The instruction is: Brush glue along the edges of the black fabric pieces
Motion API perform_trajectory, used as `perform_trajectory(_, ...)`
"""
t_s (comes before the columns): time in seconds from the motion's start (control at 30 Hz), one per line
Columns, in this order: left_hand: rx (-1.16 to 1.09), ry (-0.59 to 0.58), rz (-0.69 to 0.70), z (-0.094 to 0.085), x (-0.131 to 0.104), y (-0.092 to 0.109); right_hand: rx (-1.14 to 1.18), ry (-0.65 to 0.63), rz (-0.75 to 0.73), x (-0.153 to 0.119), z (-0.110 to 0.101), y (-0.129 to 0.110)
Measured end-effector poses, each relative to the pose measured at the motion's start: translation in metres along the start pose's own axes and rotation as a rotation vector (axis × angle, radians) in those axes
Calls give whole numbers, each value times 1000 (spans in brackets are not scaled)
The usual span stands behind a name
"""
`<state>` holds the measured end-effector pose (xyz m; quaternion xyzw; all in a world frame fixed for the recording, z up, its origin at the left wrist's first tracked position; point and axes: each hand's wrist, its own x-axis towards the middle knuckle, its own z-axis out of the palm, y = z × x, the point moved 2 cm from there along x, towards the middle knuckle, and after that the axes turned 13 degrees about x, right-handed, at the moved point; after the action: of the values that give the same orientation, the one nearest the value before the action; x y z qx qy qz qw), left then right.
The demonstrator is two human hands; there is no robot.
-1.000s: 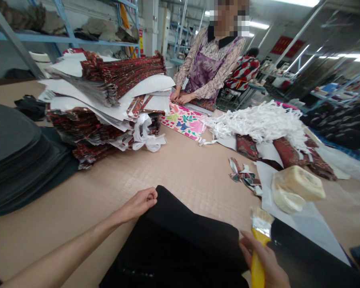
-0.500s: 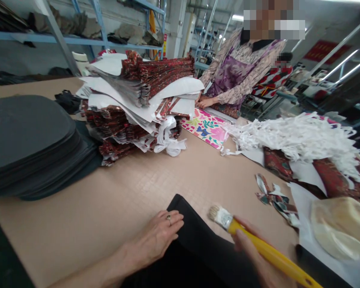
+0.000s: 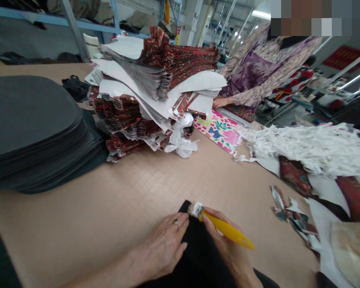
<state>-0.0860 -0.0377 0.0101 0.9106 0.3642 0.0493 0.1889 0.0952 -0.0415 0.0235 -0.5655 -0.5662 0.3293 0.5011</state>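
Note:
A black piece of material (image 3: pixel 198 252) lies on the tan table (image 3: pixel 132 200) at the bottom centre. My left hand (image 3: pixel 165 246) rests on its left edge, palm down, fingers extended and a ring on one finger. In my right hand (image 3: pixel 225 244) is a brush with a yellow handle (image 3: pixel 228 230), gripped near its metal collar. The pale bristles touch the black material near its top corner, just right of my left fingertips.
Stacked black rounded panels (image 3: pixel 33 120) stand at the left. Behind are heaped red patterned pieces (image 3: pixel 186 64) with white sheets. White strips (image 3: pixel 312 148), fabric scraps (image 3: pixel 294 216) and a plastic bag (image 3: pixel 352 248) lie right. A person in a purple apron (image 3: pixel 252 72) stands across the table.
The brush in my right hand has moved left, from above the table onto the black material's corner. My left hand remains on the edge. The view has shifted slightly.

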Motion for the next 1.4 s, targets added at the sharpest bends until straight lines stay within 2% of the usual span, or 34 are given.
perform_trajectory(0.17, 45, -2, 10, 0, 0, -1, -178, -91, 24, -19, -22, 2)
perform_trajectory(0.3, 37, -22, 7, -1, 0, 0, -276, -78, 26, -33, -38, -5)
perform_trajectory(0.37, 35, -32, 2, -2, 1, 1, -266, -36, 39, -28, -36, -12)
perform_trajectory(0.47, 38, -24, -8, -2, 2, 1, -145, 10, 30, -9, -19, -22)
perform_trajectory(0.53, 38, -7, -2, 0, 2, 1, -60, -26, 19, 1, -8, -24)
perform_trajectory(0.6, 43, 15, 7, 3, 2, 1, -65, -82, 28, 0, -9, -21)
perform_trajectory(0.67, 47, 35, 11, 6, 1, -1, -153, -156, 43, -15, -22, -16)
perform_trajectory(0.73, 37, 44, 10, 8, 1, -2, -260, -231, 56, -38, -45, -10)
perform_trajectory(0.8, 16, 51, 13, 8, 2, -3, -337, -248, 83, -61, -72, -6)
perform_trajectory(0.87, 11, 71, 6, 6, 5, -1, -379, -147, 124, -75, -93, -8)
perform_trajectory(0.93, 35, 97, 8, 3, 10, 4, -382, 34, 169, -79, -104, -16)
perform_trajectory(1.0, 63, 94, 57, 3, 15, 14, -324, 205, 181, -72, -102, -25)
perform_trajectory(1.03, 74, 88, 92, 4, 17, 19, -267, 233, 179, -67, -97, -28)
perform_trajectory(1.17, 126, 75, 119, 16, 19, 30, -30, 49, 170, -48, -68, -27)
perform_trajectory(1.23, 158, 69, 101, 22, 19, 29, 2, -23, 192, -53, -66, -21)
perform_trajectory(1.33, 174, 82, 104, 23, 20, 28, -67, 36, 237, -75, -90, -14)
perform_trajectory(1.4, 169, 101, 113, 18, 23, 30, -151, 197, 276, -91, -118, -14)
